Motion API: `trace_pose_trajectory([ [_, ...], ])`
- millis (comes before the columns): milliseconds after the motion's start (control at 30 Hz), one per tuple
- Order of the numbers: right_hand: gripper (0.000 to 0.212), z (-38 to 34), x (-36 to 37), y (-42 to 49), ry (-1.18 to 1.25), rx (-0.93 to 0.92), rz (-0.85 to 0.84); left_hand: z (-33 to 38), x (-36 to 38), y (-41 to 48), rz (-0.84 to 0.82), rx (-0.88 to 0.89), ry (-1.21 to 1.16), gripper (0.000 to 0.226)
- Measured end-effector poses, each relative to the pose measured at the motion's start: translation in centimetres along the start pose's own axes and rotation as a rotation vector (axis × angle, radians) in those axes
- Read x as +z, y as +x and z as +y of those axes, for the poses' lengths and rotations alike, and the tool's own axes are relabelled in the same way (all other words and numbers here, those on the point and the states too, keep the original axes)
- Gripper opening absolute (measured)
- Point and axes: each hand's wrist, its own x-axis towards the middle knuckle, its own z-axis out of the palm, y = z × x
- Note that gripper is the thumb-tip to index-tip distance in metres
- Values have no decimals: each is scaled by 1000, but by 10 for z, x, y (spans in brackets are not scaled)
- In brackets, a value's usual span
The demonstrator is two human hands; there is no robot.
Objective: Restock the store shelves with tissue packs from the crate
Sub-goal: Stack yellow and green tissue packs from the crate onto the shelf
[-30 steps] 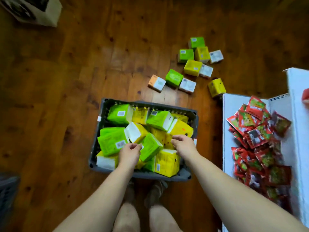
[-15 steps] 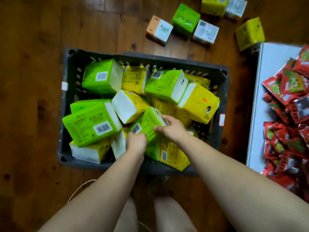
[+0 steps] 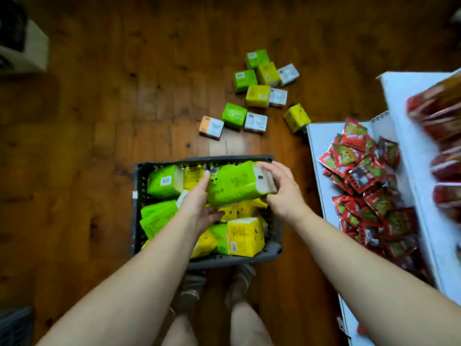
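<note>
Left hand (image 3: 196,204), right hand (image 3: 283,196) — holding green tissue pack (image 3: 233,187), above crate (image 3: 138,201)

One head-worn wide-angle view looks almost straight down, close above the crate (image 3: 138,208) on the wooden floor (image 3: 99,121).
</note>
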Motion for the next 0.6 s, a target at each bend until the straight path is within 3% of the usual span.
trace_pose_trajectory([
  [100, 71, -50, -37, -31, 106, -60, 124, 34, 20, -58, -94, 100, 89, 15],
  [200, 70, -93, -72, -75, 488, -40, 209, 58, 38, -110, -189, 202, 119, 4],
  [300, 52, -126, -106, -124, 934, 1, 330, 71, 66, -167, -345, 358, 190, 14],
  [367, 42, -141, -128, -155, 1099, -28, 559, 70, 91, -208, -458, 465, 281, 21],
  [500, 43, -152, -174, -217, 1215, -45, 987, 50, 142, -286, -728, 591, 448, 32],
  [600, 27, -150, -210, -271, 1293, -132, 1123, 25, 175, -334, -961, 559, 543, 36],
])
